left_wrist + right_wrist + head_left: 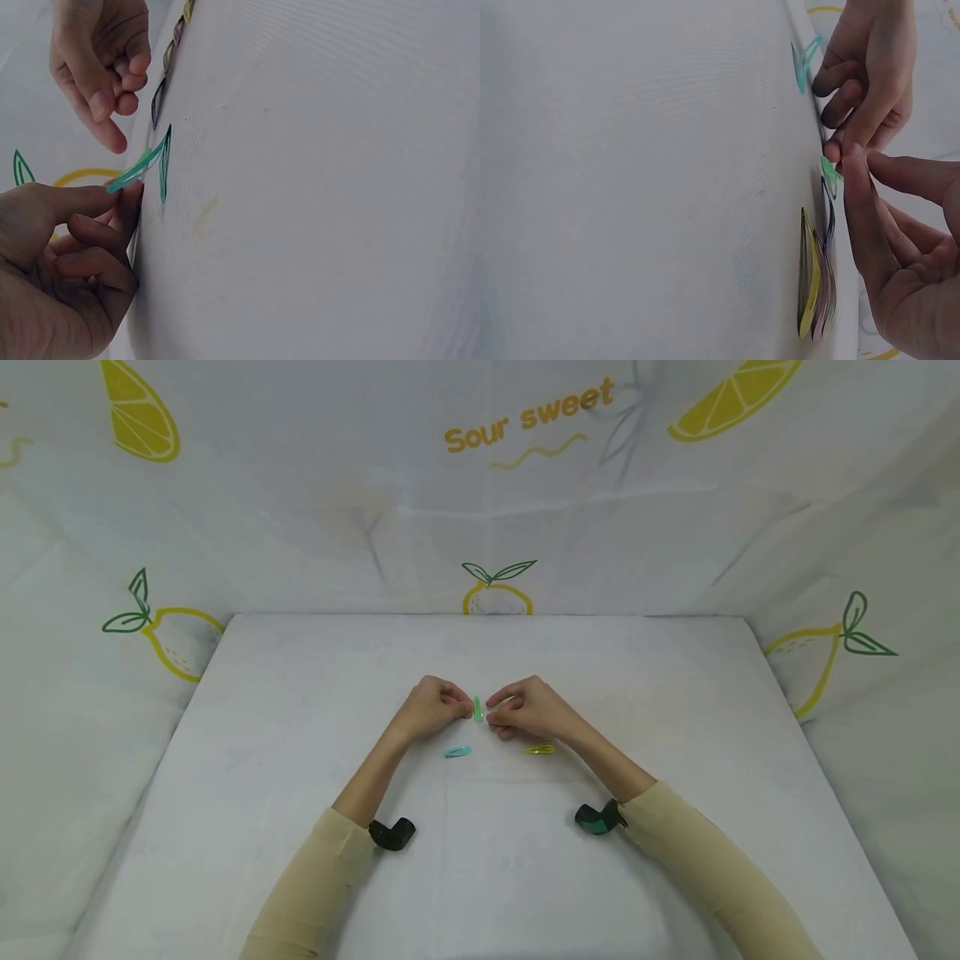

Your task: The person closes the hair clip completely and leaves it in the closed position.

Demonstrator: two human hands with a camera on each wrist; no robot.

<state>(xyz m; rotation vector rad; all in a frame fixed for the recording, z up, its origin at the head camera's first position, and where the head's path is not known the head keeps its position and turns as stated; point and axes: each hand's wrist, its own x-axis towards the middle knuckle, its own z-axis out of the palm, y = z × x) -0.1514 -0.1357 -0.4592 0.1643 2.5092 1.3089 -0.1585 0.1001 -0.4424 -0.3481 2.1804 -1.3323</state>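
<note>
My left hand (pixel 433 706) pinches a green snap hair clip (pixel 477 708) at its fingertips, with the clip standing roughly upright. Facing it, my right hand (pixel 531 708) has thumb and forefinger apart, a small gap from the clip. A light blue hair clip (pixel 457 752) lies on the table nearer me, below the left hand. On the right, below the right hand, lies a yellow hair clip (pixel 540 749). The right wrist view shows the green clip (pixel 830 169) partly behind fingers, and the yellow clip (pixel 808 285) in front of pinkish and dark clips.
A white cloth covers the table (pixel 480 877). White curtain walls (pixel 337 510) with lemon prints stand behind and at both sides. Black wrist cameras (pixel 392 834) hang by the sleeves.
</note>
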